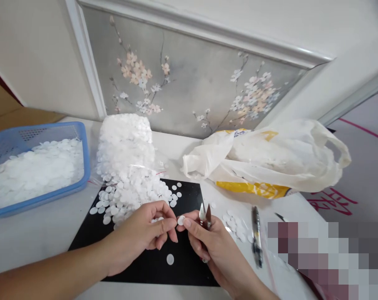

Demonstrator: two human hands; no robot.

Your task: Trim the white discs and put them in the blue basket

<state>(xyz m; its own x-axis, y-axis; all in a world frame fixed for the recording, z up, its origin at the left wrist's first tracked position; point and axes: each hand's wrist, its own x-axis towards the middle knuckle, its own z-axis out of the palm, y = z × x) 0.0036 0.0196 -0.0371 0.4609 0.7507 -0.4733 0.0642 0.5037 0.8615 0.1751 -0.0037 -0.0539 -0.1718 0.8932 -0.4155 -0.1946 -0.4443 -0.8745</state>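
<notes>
Above a black mat [151, 273], my two hands meet fingertip to fingertip. My right hand [212, 241] pinches a small white disc [181, 220] between thumb and finger. The same hand also holds a pair of small snips [205, 216], its two pointed blades sticking up apart. My left hand [145, 229] is closed, its thumb and finger at the disc's left edge, and white discs [158, 219] show inside its curled fingers. One loose disc [170, 259] lies on the mat below. A heap of white discs [135, 187] spills onto the mat from a clear plastic bag [125, 137].
At the left stands a blue basket [86, 154] filled with white discs. A white and yellow plastic bag [270, 160] lies at the back right. Nearer are a small group of discs [235, 225] and a pen [257, 237]. A panelled wall [189, 83] rises behind.
</notes>
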